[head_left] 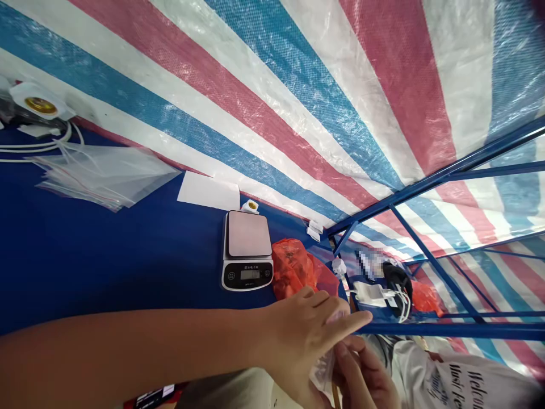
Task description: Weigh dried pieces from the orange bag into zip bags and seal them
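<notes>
My left hand (pixel 306 335) reaches in from the left on a bare forearm, fingers stretched toward the right. It pinches a small clear plastic bag (pixel 322 369) at the bottom edge. My right hand (pixel 364 375) meets it from below and grips the same bag; what the bag contains is hidden. Just beyond the hands lies a crumpled red plastic bag (pixel 293 267) on the blue table (pixel 128 261). A digital kitchen scale (pixel 247 250) with a bare pink platform stands to the left of the red bag.
A pile of clear zip bags (pixel 106 176), a white sheet (pixel 208 191), white cables (pixel 42 145) and a white lamp socket (pixel 40 105) lie farther left. A striped tarp (pixel 298 85) hangs behind. Blue metal bars (pixel 447 170) and a white charger (pixel 368 292) are at right.
</notes>
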Available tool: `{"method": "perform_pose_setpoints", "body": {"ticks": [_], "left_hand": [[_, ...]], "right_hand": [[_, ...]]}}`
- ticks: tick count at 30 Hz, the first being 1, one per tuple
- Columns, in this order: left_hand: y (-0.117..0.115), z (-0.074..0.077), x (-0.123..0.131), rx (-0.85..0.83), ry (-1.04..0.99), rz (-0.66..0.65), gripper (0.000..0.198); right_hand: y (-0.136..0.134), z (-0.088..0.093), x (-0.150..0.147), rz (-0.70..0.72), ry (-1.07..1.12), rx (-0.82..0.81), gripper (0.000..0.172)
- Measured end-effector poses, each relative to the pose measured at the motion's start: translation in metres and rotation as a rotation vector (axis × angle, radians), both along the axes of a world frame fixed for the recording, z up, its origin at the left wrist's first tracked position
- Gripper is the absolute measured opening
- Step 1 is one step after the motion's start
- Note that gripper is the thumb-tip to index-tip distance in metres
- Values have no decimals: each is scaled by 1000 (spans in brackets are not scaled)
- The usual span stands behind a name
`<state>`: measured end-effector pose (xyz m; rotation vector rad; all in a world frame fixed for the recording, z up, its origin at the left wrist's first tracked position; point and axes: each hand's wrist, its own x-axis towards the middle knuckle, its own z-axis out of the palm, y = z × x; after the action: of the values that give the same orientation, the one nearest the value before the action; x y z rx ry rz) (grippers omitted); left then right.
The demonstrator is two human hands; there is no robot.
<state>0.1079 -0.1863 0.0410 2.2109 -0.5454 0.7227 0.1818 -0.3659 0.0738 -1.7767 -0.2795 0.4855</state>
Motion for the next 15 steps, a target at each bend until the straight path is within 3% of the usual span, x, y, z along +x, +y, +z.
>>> {"method": "perform_pose_setpoints", "body": {"ticks": [4, 11, 15], "left_hand": [[-6, 2, -3, 18, 74, 73, 120], [-12, 6, -6, 49, 128, 95, 118], [-13, 5, -5, 32, 117, 86, 119]], "right_hand": [[1, -4, -5, -12, -47, -4, 48], [-21, -22, 4, 22, -231, 68, 33], [-25, -23, 5, 6, -253, 37, 35]]}}
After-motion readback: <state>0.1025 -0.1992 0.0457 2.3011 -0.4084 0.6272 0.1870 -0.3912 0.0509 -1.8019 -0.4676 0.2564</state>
